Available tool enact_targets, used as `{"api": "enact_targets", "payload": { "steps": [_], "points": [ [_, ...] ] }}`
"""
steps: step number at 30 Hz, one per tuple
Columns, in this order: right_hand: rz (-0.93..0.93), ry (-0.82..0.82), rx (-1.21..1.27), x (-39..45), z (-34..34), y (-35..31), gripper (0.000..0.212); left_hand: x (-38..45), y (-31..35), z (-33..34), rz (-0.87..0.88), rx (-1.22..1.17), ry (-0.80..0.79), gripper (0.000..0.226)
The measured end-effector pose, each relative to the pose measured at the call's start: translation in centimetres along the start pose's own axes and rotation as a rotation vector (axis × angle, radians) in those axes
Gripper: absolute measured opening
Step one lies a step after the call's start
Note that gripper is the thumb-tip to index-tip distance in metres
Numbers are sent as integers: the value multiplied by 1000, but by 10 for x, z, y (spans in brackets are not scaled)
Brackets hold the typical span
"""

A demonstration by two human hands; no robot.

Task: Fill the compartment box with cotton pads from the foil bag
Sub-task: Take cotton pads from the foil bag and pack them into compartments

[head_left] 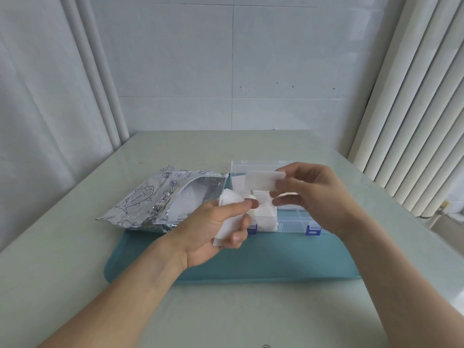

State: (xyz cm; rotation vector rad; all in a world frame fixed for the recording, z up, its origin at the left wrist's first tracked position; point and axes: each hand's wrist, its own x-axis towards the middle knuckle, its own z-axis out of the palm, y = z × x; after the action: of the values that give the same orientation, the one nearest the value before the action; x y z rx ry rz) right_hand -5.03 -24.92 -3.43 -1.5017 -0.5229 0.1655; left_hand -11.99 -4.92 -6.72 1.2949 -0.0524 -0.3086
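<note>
Head view: left hand [216, 222] grips spare cotton pads [229, 223]; right hand [311, 194] pinches one pad [263, 180] over compartment box [288, 219]. Left compartment filled; right ones seemingly empty.

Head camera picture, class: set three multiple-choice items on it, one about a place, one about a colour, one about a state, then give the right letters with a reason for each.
1. Where does the foil bag lie?
A. left of the compartment box
B. right of it
C. inside it

2. What colour are the box's latches?
A. red
B. blue
C. yellow

3. What is the right hand doing?
A. resting flat on the table
B. closing the box lid
C. pinching a cotton pad above the box

Answers:
1 A, the open bag lies on the teal mat to the box's left.
2 B, the latches on the near wall are blue.
3 C, fingertips hold a single pad over the open box, while the left hand grips a stack of cotton pads.
</note>
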Motion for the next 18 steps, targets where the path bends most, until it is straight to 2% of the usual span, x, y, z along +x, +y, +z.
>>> {"api": "enact_targets", "payload": {
  "steps": [2, 5, 8, 10, 13, 18],
  "points": [
    [-5, 25, 93, 3, -4, -1, 22, 2, 1, -2, -23, -67, 69, 41],
    [1, -119, 61, 0, -6, -1, 3, 3, 5, -2, -64, -163, 65, 45],
    [5, -283, -123, -4, 0, 4, 12, 1, 7, 3, -125, -189, -14, 50],
    [12, -305, -220, -5, 6, 6, 16, -2, 6, 6, -164, -162, -129, 56],
    [-5, -268, -351, -7, 19, 10, 15, -4, 4, 7, -203, -98, -229, 56],
    [-177, -56, -502, -7, 27, 17, 20, -4, -1, 8, -166, 2, -139, 24]
  ]
}}
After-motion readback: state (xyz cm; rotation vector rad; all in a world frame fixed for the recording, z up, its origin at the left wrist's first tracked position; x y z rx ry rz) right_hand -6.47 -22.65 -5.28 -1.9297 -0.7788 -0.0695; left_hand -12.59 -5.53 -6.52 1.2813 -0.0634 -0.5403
